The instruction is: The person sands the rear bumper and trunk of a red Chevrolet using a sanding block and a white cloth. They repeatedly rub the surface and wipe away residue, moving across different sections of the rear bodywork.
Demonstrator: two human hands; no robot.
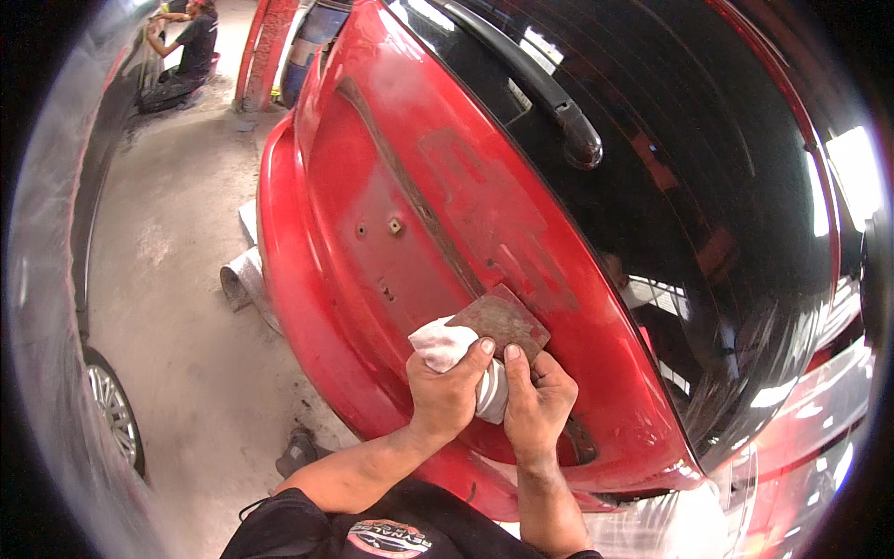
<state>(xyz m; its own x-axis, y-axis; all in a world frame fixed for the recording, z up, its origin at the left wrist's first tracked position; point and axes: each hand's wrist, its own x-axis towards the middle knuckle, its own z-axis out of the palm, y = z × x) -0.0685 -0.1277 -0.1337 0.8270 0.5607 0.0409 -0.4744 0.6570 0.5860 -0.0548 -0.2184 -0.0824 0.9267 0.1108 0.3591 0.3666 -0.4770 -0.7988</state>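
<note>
My left hand [447, 396] is closed round a crumpled white cloth [441, 343], part of which hangs out between my two hands. Its thumb tip lies at the lower edge of a flat, worn brownish-grey rectangle [501, 323] that looks like a scraper or stiff sanding sheet. My right hand [540, 405] pinches the same piece, its thumb on top and its fingers curled at the edge. Just beyond both hands is the red tailgate [326, 186] of a car, with dull sanded patches and a few small holes. Whether the flat piece touches the tailgate, I cannot tell.
A black rear wiper [540, 84] lies on the dark rear window [708, 196] to the right. Another car's wheel [114, 410] shows at left. On the floor lies a grey roll-like object [250, 284]. A person [191, 47] sits low, far left, near a red pillar [264, 56].
</note>
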